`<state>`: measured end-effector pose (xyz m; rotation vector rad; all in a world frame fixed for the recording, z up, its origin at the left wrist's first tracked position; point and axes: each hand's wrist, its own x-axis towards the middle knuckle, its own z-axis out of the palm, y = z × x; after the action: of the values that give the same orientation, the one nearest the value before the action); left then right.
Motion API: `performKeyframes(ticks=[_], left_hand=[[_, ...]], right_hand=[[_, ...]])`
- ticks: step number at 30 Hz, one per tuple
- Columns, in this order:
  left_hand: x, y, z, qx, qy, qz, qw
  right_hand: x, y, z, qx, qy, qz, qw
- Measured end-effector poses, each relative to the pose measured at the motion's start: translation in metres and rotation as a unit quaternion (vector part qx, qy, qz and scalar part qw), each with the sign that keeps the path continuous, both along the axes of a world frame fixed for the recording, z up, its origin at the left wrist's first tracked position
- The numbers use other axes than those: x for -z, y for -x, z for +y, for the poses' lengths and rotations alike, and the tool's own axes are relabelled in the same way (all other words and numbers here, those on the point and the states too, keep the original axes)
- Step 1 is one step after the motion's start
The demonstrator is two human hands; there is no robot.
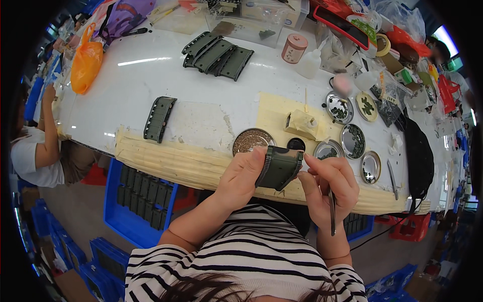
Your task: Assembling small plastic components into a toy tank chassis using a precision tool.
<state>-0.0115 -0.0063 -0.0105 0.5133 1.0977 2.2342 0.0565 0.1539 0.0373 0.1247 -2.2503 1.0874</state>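
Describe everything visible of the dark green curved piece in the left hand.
The dark green, curved, rectangular piece looks like plastic, with ridged side edges and a brownish patch near its top. It is held tilted in front of the yellowish wrapped table edge, the left hand gripping one side; the right hand touches or nearly touches the other.

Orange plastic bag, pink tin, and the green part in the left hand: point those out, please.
Orange plastic bag [86, 69]: head view, middle of its bulging body.
Pink tin [294, 51]: head view, side wall below its lid.
Green part [278, 170]: head view, middle of its broad face.
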Motion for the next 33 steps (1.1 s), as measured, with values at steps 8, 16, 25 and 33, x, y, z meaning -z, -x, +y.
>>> performKeyframes(ticks=[8, 16, 25, 33], left_hand=[[-0.004, -0.003, 0.001, 0.000, 0.018, 0.032, 0.999], [-0.001, -0.002, 0.000, 0.006, 0.045, 0.097, 0.994], [-0.005, -0.002, 0.002, 0.044, 0.029, 0.027, 0.998], [-0.011, 0.001, -0.002, 0.064, 0.009, -0.059, 0.996]], right_hand=[[-0.019, -0.002, -0.007, -0.040, -0.168, 0.000, 0.985], [-0.020, 0.003, -0.011, -0.031, -0.219, 0.020, 0.975], [-0.032, -0.005, -0.004, -0.027, -0.089, 0.009, 0.996], [-0.016, -0.009, 0.014, 0.048, 0.056, 0.061, 0.995]])
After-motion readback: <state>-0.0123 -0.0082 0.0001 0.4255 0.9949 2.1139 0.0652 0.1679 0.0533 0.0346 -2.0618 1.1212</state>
